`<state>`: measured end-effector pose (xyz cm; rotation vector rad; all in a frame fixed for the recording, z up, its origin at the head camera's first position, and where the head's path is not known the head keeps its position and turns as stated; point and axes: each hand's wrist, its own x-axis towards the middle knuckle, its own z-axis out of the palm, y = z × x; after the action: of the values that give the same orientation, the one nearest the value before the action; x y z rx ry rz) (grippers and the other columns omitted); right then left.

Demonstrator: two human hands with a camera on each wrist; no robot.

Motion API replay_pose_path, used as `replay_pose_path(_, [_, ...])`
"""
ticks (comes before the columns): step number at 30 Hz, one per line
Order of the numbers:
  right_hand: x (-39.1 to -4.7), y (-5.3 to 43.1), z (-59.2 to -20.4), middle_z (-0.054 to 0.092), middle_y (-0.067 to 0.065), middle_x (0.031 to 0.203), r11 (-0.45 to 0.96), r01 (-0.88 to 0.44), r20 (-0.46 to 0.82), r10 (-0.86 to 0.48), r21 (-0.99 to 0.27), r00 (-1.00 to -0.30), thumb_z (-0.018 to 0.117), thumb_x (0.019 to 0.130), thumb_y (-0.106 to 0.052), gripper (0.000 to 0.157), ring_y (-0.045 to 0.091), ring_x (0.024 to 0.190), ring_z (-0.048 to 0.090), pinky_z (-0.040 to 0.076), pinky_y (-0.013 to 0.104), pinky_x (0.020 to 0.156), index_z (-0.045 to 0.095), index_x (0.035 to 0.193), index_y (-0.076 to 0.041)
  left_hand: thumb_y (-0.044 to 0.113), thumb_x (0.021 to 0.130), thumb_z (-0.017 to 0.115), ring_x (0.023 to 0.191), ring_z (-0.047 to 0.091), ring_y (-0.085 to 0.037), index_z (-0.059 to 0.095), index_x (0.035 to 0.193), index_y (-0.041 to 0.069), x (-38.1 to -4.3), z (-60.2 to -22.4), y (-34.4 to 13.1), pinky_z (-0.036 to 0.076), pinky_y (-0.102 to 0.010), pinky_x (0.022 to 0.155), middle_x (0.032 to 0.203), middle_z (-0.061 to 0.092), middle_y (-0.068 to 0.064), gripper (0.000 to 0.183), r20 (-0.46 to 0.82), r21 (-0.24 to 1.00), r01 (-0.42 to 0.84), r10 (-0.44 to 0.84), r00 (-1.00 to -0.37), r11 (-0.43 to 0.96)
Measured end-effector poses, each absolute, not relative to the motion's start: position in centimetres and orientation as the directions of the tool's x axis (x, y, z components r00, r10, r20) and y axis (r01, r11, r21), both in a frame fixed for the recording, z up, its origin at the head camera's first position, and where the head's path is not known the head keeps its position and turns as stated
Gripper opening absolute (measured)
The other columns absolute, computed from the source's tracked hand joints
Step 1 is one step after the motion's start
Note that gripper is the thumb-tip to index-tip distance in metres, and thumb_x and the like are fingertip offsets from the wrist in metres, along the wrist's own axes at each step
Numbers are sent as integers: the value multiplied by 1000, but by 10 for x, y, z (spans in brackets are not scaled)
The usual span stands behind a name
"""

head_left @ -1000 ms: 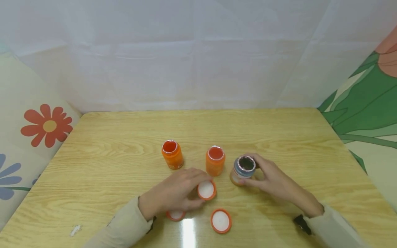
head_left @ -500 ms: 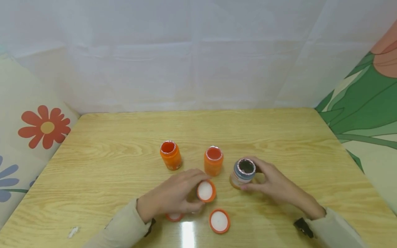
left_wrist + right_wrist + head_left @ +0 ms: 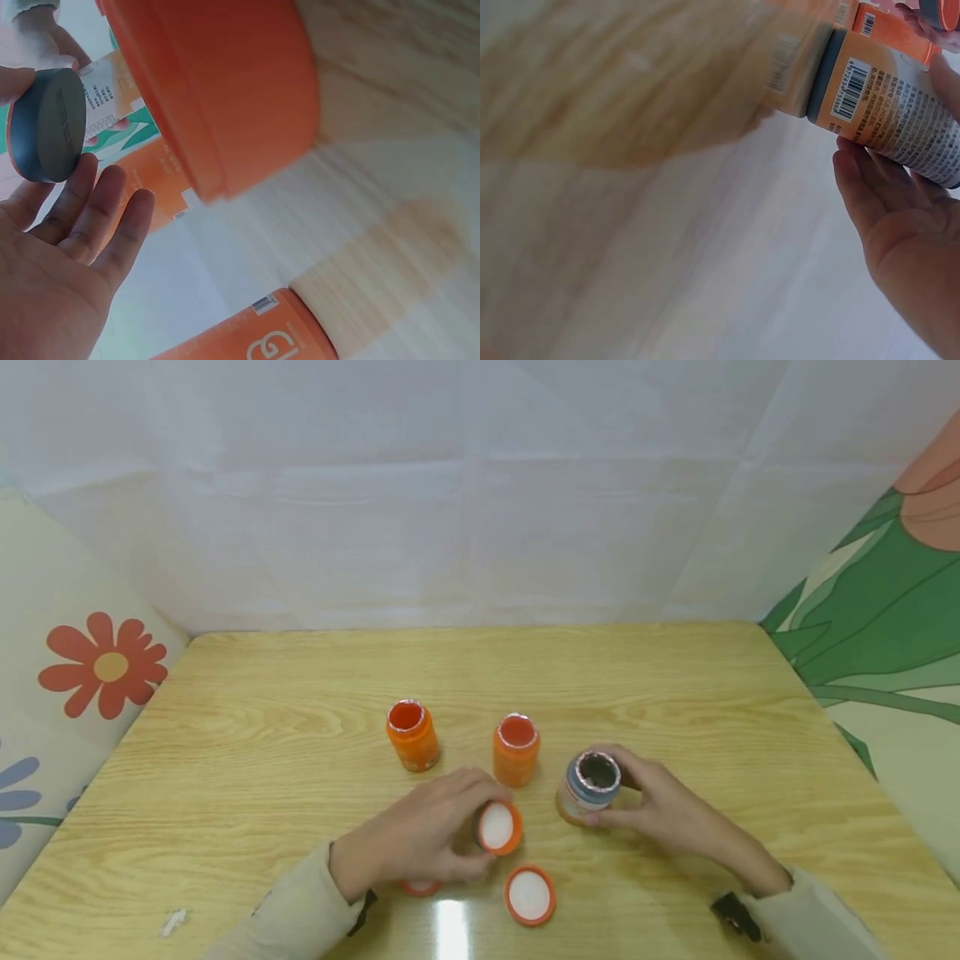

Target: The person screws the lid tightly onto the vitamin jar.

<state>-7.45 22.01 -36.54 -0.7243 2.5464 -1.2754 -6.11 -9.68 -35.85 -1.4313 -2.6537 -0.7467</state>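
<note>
My left hand (image 3: 423,831) pinches a round screw lid (image 3: 498,826) between thumb and fingers. In the head view the lid shows its white liner and orange rim; its dark grey outer face (image 3: 60,124) shows in the left wrist view. My right hand (image 3: 663,806) grips an open jar (image 3: 579,800) with a grey neck, standing right of the lid. Its barcode and printed label (image 3: 885,105) show in the right wrist view. Behind the lid stands an open orange jar (image 3: 515,762); a second orange jar (image 3: 416,745) is farther left.
A loose orange-rimmed lid (image 3: 529,896) lies liner up near the front of the wooden table (image 3: 285,685). Another lid (image 3: 420,887) lies partly hidden under my left hand. A white cloth (image 3: 465,527) hangs behind the table, with flower-patterned panels at both sides.
The lid in my left hand has tilted, so more of its side shows. My right hand and the grey-necked jar have shifted slightly toward me. The two orange jars stay put.
</note>
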Motion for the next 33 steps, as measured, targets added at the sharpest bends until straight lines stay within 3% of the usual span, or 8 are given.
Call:
replay_pose_path(8, [-67,222,-363,65,2,126,486,-328,27,-528,-810,-849,82,79,-34,64,6,118,60,49,22,100,54,133,-12,28,76,78,100,54,-7,54,125,11,-60,-359,-93,48,-21,91,113,58,4,57,293,408,808,777,-558,426])
replay_pose_path(18, [-60,224,-363,67,-6,123,492,-379,59,-549,-784,-834,82,77,-34,66,3,114,60,48,22,99,56,133,-11,26,77,79,108,53,-8,53,126,12,-57,-359,-90,47,-21,97,119,56,3,57,313,447,804,773,-552,392])
replay_pose_path(23, [-56,226,-363,67,-9,121,493,-413,78,-566,-766,-821,82,78,-34,62,3,113,60,48,21,99,57,131,-16,26,79,79,114,56,-11,52,128,11,-54,-360,-89,47,-25,102,122,58,1,58,334,435,817,775,-536,378])
replay_pose_path(33, [-52,226,-360,67,-11,121,495,-423,72,-582,-759,-810,82,77,-37,61,4,112,61,50,26,99,57,131,-20,27,83,76,111,56,-5,51,131,14,-47,-358,-88,46,-23,102,120,59,7,56,293,486,777,764,-575,399])
